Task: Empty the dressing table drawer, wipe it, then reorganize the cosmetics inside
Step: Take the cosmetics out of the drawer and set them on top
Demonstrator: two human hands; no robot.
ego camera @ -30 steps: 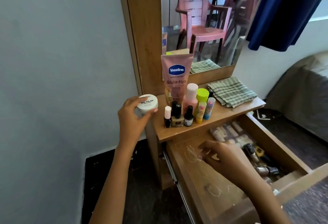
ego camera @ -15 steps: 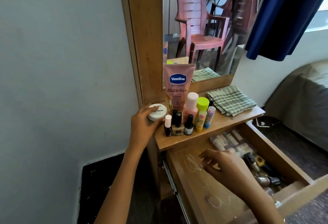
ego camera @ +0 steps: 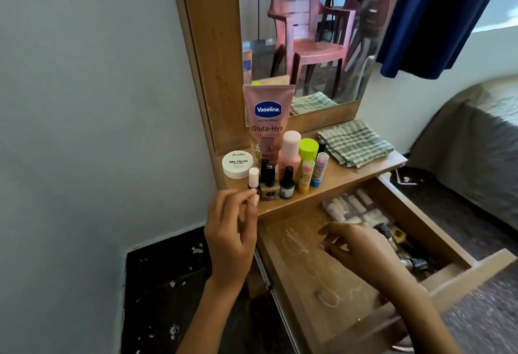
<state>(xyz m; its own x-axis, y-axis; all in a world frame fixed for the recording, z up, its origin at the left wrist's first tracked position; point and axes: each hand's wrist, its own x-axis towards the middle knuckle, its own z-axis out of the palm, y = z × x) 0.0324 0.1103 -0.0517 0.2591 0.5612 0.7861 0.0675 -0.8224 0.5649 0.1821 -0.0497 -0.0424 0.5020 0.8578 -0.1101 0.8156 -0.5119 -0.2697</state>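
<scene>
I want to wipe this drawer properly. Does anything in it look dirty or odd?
Yes. The drawer floor carries whitish scribble-like marks, near the right hand and closer to the front. Cosmetics lie loose at its right side, so it is not empty.

Wooden dressing table top, white nail polish remover jar set at its left edge, pink lotion tube stood behind clustered nail polish bottles and lip balms, checked cloth folded toward the right edge
</scene>
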